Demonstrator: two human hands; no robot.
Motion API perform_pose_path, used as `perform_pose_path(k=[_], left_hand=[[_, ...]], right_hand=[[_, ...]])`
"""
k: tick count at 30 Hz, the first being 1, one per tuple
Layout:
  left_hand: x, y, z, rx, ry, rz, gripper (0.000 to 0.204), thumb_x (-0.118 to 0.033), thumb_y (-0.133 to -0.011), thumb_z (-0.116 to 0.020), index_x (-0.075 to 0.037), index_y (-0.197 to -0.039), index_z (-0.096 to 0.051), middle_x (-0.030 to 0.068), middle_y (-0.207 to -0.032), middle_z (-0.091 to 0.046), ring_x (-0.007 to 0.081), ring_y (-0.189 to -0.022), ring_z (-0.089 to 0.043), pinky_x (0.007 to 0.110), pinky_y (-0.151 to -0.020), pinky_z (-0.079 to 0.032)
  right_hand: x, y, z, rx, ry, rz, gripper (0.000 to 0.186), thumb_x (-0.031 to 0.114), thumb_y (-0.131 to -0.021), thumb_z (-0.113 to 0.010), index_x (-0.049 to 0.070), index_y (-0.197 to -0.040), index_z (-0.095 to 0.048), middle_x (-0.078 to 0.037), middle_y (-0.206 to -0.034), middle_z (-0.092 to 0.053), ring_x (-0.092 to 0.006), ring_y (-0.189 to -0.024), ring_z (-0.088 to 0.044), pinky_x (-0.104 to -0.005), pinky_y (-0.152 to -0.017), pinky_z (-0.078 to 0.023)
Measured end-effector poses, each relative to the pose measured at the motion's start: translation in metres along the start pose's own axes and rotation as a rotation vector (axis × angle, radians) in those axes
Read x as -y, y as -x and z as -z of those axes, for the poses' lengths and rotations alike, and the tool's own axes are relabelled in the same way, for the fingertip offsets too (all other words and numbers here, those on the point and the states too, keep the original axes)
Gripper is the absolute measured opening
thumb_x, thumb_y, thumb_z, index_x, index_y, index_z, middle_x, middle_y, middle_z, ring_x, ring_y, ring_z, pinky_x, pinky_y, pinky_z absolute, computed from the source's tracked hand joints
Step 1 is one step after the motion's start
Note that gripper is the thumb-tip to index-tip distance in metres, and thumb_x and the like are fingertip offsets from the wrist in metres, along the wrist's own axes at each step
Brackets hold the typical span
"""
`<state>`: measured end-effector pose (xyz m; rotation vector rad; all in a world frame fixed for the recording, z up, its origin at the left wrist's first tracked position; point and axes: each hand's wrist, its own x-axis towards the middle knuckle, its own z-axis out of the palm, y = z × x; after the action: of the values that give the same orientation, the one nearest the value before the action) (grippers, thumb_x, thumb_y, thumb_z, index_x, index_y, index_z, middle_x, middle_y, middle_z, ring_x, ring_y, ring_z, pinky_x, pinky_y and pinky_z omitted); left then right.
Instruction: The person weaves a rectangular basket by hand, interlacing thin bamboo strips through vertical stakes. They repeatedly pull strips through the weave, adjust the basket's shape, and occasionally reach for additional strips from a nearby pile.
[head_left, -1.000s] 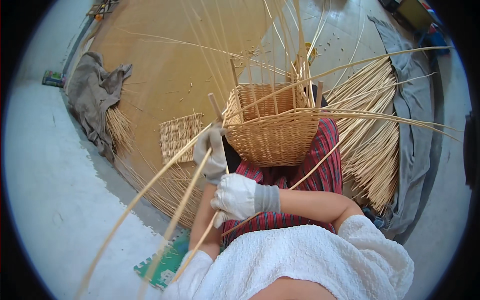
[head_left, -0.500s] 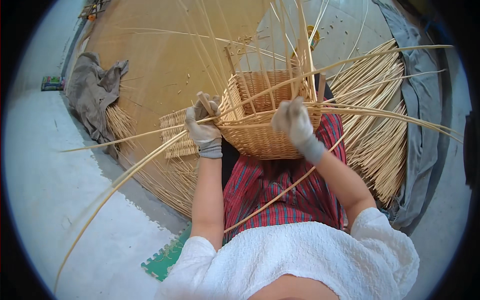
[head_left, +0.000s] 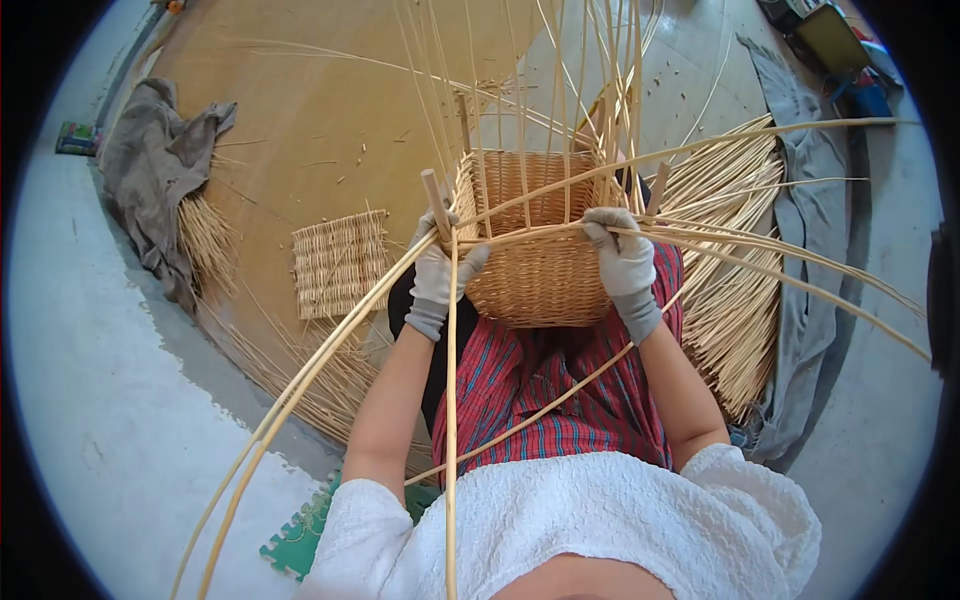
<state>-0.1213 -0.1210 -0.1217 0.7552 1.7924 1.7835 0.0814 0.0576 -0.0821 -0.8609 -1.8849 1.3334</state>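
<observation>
A half-woven wicker basket rests on my lap, with thick corner posts and tall thin stakes rising from its rim. My left hand, in a white and grey glove, is closed round the near left corner, where long willow rods leave the weave. One rod hangs from that corner straight down toward me. My right hand, gloved the same way, pinches the rods at the near right part of the rim. Several rod ends stick out past it to the right. The fingertips' exact hold is partly hidden.
A flat woven panel lies on the floor at left, near loose rods. A large bundle of rods lies at right on grey cloth. Another grey cloth covers a bundle at far left. A green foam mat lies at lower left.
My right hand, blurred before above the rim, now grips the rods at the right. One rod from the left corner has swung from pointing left to pointing toward me.
</observation>
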Motion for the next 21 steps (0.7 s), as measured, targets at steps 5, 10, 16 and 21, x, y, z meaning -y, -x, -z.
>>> perform_pose_path(k=[5,10,16,21], left_hand=[[0.012,0.003,-0.001,-0.004,0.075,0.064,0.068,-0.015,-0.075,-0.092,-0.012,-0.125,-0.047,0.0054,-0.133,-0.049,0.0161,-0.118,-0.054,0.031,-0.101,-0.05],[0.031,-0.004,0.013,0.024,0.008,0.076,0.056,-0.002,-0.079,-0.086,-0.013,-0.12,-0.05,0.0009,-0.112,-0.058,0.0118,-0.099,-0.061,0.025,-0.085,-0.056],[-0.007,0.0,-0.01,-0.142,0.241,0.177,0.043,-0.006,-0.08,-0.086,-0.009,-0.111,-0.056,0.0004,-0.096,-0.059,0.0107,-0.083,-0.058,0.026,-0.075,-0.054],[0.0,-0.01,-0.03,-0.207,0.17,0.158,0.038,-0.003,-0.081,-0.084,-0.008,-0.106,-0.057,-0.0004,-0.097,-0.057,0.0098,-0.088,-0.057,0.025,-0.077,-0.053]], right_hand=[[0.038,0.054,-0.012,-0.091,0.052,0.091,0.013,0.001,-0.088,-0.075,0.0,-0.1,-0.069,-0.011,-0.101,-0.074,-0.0171,-0.096,-0.071,-0.0306,-0.082,-0.058],[0.048,0.024,-0.009,-0.033,-0.067,-0.296,0.036,0.01,-0.098,-0.063,-0.003,-0.131,-0.056,-0.012,-0.101,-0.073,-0.0198,-0.096,-0.071,-0.0318,-0.081,-0.057],[0.107,-0.084,-0.053,0.345,0.203,0.087,0.051,0.019,-0.099,-0.061,0.012,-0.148,-0.049,-0.023,-0.116,-0.069,-0.0297,-0.111,-0.067,-0.0387,-0.094,-0.054],[0.063,-0.18,-0.129,0.336,0.586,0.336,0.066,0.017,-0.095,-0.06,0.021,-0.156,-0.037,-0.027,-0.131,-0.059,-0.0387,-0.115,-0.064,-0.0454,-0.096,-0.053]])
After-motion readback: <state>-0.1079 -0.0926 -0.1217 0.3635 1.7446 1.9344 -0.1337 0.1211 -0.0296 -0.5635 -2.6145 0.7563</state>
